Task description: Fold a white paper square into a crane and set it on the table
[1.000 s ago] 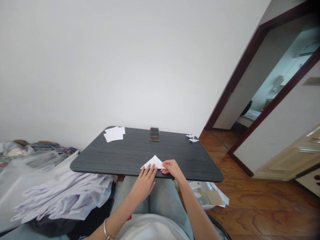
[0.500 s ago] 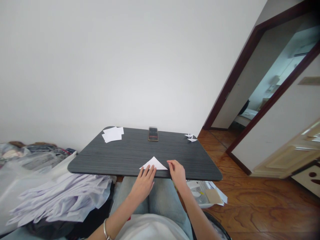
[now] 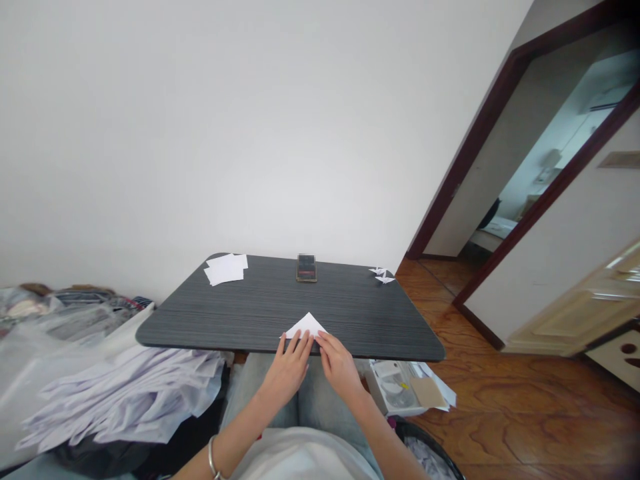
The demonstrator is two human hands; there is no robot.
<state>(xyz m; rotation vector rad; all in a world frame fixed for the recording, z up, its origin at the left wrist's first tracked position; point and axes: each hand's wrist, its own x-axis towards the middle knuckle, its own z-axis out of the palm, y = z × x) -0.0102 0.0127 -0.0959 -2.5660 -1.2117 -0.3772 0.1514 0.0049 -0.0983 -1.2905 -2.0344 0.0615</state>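
A sheet of white paper (image 3: 308, 323), folded into a triangle, lies at the near edge of the dark table with its point facing away from me. My left hand (image 3: 290, 365) is open, its fingers spread and lying on the lower left part of the paper. Beside it, my right hand (image 3: 340, 367) rests its outstretched fingertips on the lower right part, close to the left fingers. The paper's bottom edge is partly hidden under both hands.
Several white paper sheets (image 3: 226, 269) lie at the table's (image 3: 200, 317) far left. A phone (image 3: 307, 268) sits at the back middle. Small folded paper pieces (image 3: 382, 275) stand at the far right. Below are a box of odds and ends (image 3: 395, 387) and piled clothes (image 3: 125, 393).
My right hand has moved left from beside the paper's right corner onto the paper. The left hand has stayed nearly still.
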